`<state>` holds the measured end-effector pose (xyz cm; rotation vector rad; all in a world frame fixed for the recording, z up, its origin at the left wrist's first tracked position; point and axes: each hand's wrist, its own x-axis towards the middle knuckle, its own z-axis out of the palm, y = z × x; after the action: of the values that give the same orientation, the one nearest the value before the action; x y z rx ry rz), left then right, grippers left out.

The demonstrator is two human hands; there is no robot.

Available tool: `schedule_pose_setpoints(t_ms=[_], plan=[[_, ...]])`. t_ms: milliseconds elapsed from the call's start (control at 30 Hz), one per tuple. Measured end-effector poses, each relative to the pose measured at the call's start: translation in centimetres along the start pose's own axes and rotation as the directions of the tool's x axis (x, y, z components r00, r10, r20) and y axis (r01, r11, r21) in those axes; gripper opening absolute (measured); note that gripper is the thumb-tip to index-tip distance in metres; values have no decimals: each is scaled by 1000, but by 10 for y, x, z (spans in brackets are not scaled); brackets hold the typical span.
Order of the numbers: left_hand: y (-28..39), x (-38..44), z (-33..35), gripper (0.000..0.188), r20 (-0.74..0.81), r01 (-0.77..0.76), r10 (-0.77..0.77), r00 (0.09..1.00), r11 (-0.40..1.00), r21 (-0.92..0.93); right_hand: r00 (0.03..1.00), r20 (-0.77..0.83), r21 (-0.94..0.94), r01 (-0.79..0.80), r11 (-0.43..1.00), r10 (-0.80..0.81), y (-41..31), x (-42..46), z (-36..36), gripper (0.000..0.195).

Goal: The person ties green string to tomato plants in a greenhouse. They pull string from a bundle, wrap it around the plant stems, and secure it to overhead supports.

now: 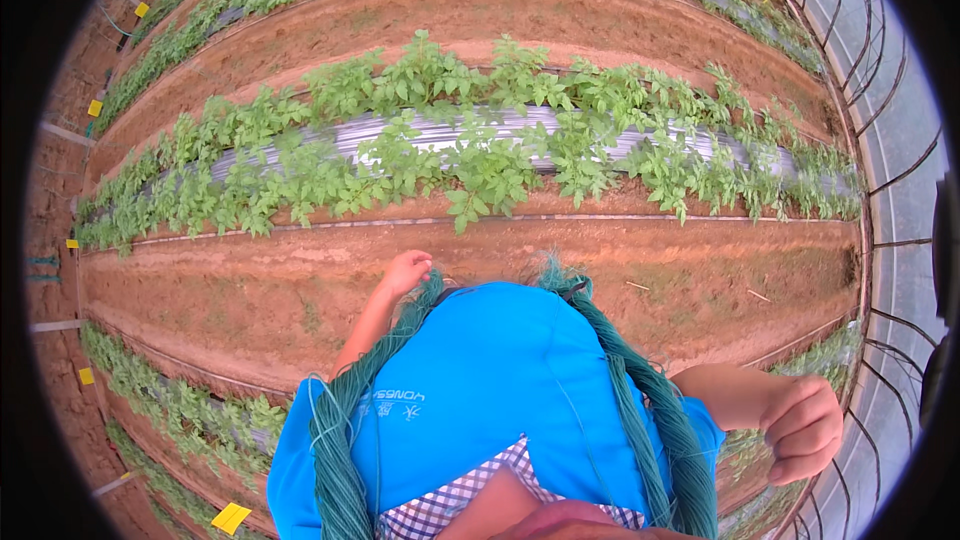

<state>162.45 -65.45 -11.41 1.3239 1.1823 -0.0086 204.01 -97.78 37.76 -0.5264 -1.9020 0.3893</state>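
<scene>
My left hand [409,271] is beside the lower end of a thick hank of green twine [346,420] that hangs over my shoulder. Its fingers are curled; whether a strand is pinched between them is not visible. On the right, my right hand [804,427] is raised away from my body with its fingers folded, and I see nothing in it. More green twine [675,435] hangs down that side of my blue top [495,360], with frayed loose ends [556,276] and a dark tie around it. Several thin loose strands lie across the top.
Ahead runs a raised bed of leafy tomato-like plants [487,165] along silver plastic mulch [442,131]. A bare soil path [225,300] lies before me. More plant rows [195,397] stand behind. Yellow cards [231,517] hang at the left; a plastic greenhouse wall [900,240] curves on the right.
</scene>
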Motion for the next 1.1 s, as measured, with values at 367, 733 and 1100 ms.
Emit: schedule_pose_setpoints(t_ms=[367, 733, 1100], plan=[[164, -37, 0, 37, 91, -384, 374, 923, 912, 142, 32, -817, 213, -911, 353, 575, 237, -177, -41, 17], [353, -150, 159, 38, 833, -996, 547, 84, 44, 71, 49, -591, -160, -986, -57, 805, 402, -284, 114, 22], [376, -210, 22, 11, 534, -977, 835, -130, -16, -214, -364, -704, -257, -669, -697, 610, 305, -477, 58, 25]])
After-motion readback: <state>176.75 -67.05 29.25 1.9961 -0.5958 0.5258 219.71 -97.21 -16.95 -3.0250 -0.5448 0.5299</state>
